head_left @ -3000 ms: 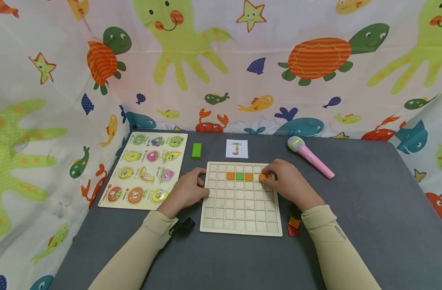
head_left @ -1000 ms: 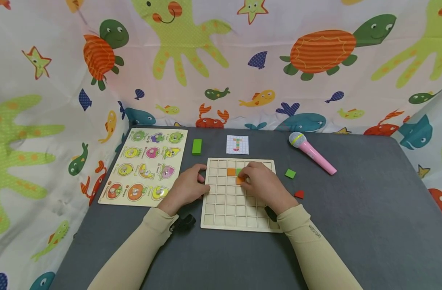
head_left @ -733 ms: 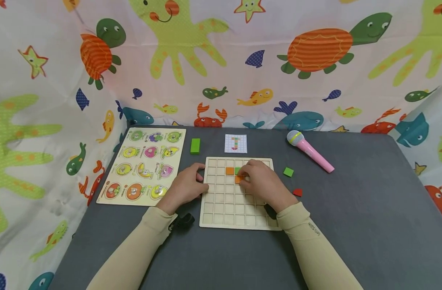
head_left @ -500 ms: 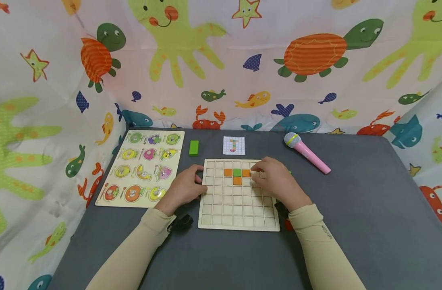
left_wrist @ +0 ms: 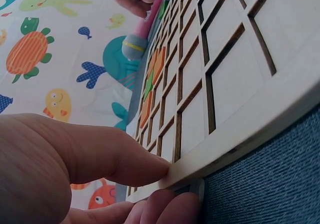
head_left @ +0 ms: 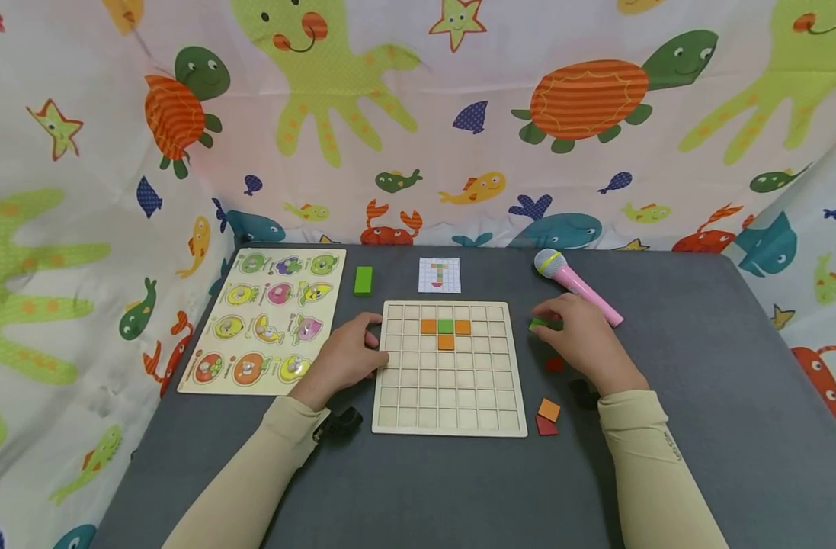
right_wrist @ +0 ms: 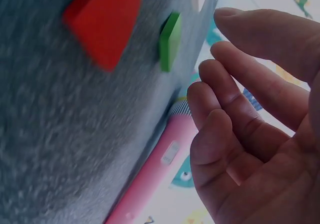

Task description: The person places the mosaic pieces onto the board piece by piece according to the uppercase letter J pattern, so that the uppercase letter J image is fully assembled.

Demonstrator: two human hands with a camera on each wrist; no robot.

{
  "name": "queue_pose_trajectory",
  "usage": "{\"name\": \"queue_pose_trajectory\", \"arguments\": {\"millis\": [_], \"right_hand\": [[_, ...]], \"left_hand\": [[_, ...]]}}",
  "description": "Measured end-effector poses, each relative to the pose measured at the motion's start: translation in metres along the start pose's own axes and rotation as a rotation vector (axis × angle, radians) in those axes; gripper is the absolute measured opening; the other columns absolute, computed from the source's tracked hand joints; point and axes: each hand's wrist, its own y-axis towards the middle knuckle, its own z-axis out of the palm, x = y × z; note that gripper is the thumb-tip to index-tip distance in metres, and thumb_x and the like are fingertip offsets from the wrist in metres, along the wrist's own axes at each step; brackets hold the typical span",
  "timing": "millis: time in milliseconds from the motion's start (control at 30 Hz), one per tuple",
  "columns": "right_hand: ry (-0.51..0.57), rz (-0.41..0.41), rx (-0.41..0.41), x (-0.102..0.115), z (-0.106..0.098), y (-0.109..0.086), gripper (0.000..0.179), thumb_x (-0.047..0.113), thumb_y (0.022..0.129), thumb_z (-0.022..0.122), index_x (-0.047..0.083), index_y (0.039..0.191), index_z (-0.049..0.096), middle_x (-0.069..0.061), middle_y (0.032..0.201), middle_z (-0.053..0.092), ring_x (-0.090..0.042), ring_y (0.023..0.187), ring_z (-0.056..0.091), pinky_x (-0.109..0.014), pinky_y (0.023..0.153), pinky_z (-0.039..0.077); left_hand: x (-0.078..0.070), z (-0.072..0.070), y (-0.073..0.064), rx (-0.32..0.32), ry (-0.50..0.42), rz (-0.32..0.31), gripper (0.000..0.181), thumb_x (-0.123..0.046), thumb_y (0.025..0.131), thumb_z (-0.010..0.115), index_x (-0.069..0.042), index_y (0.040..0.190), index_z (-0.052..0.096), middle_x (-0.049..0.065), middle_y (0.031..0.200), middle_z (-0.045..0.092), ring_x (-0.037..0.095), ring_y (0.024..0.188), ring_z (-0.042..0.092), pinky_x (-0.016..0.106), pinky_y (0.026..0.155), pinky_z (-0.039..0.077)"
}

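Note:
My left hand (head_left: 345,354) holds the left edge of a wooden grid board (head_left: 452,396). In the left wrist view its thumb (left_wrist: 135,161) lies against the board's rim, with the other fingers curled low beside it. Three orange tiles and a green tile (head_left: 446,326) sit in the board's upper squares, an orange tile (head_left: 446,343) below the green one. My right hand (head_left: 585,339) hovers right of the board, fingers loosely bent, over a loose green tile (right_wrist: 171,42). The right wrist view shows that tile on the table, apart from the fingertips.
A red piece (head_left: 555,364), an orange tile (head_left: 549,410) and another red piece (head_left: 546,426) lie right of the board. Behind are a pink toy microphone (head_left: 582,290), a pattern card (head_left: 439,275) and a green block (head_left: 363,281). A fruit puzzle board (head_left: 260,320) lies left.
My right hand has set an orange tile below the green one, let go, and moved right, off the board to the loose green tile. My left hand has stayed at the board's edge.

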Motion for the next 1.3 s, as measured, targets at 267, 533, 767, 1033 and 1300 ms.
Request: {"name": "queue_pose_trajectory", "arguments": {"millis": [267, 533, 767, 1033, 1300], "right_hand": [[-0.026, 0.018, 0.019, -0.017, -0.003, 0.003, 0.036, 0.019, 0.098, 0.078, 0.001, 0.129, 0.076, -0.021, 0.125, 0.074, -0.039, 0.117, 0.067, -0.061, 0.102, 0.055], [-0.032, 0.014, 0.041, -0.02, 0.003, 0.006, 0.034, 0.02, 0.096, 0.08, 0.001, 0.125, 0.078, -0.02, 0.119, 0.077, -0.037, 0.112, 0.066, -0.059, 0.098, 0.055], [-0.029, 0.02, 0.037, -0.017, 0.004, 0.006, 0.033, 0.019, 0.096, 0.08, 0.0, 0.123, 0.078, -0.019, 0.117, 0.077, -0.036, 0.111, 0.066, -0.058, 0.099, 0.056], [-0.043, 0.024, 0.031, -0.017, 0.006, 0.007, 0.032, 0.019, 0.097, 0.079, 0.0, 0.123, 0.078, -0.019, 0.117, 0.077, -0.034, 0.107, 0.067, -0.057, 0.097, 0.057], [-0.046, 0.01, 0.027, -0.008, 0.004, 0.003, 0.032, 0.02, 0.098, 0.078, 0.002, 0.124, 0.078, -0.018, 0.118, 0.075, -0.034, 0.11, 0.068, -0.058, 0.099, 0.057]], "left_hand": [[0.001, 0.0, -0.002, -0.007, -0.008, 0.0, 0.071, -0.019, 0.091, 0.08, -0.012, 0.156, 0.052, 0.012, 0.112, 0.065, 0.021, 0.071, 0.068, 0.03, 0.063, 0.058], [0.004, 0.001, -0.002, -0.006, -0.022, -0.006, 0.072, -0.018, 0.091, 0.081, -0.011, 0.156, 0.052, 0.013, 0.113, 0.066, 0.021, 0.071, 0.068, 0.031, 0.064, 0.06], [0.004, 0.001, 0.0, -0.005, -0.022, -0.005, 0.072, -0.019, 0.091, 0.081, -0.013, 0.156, 0.052, 0.012, 0.112, 0.065, 0.02, 0.072, 0.068, 0.03, 0.064, 0.059], [0.003, 0.0, 0.0, -0.001, -0.029, 0.0, 0.072, -0.018, 0.091, 0.08, -0.012, 0.156, 0.052, 0.013, 0.113, 0.066, 0.02, 0.072, 0.069, 0.03, 0.064, 0.06], [0.0, 0.0, 0.0, 0.005, -0.019, -0.007, 0.072, -0.019, 0.091, 0.081, -0.013, 0.156, 0.052, 0.012, 0.113, 0.066, 0.02, 0.072, 0.069, 0.03, 0.065, 0.059]]}}
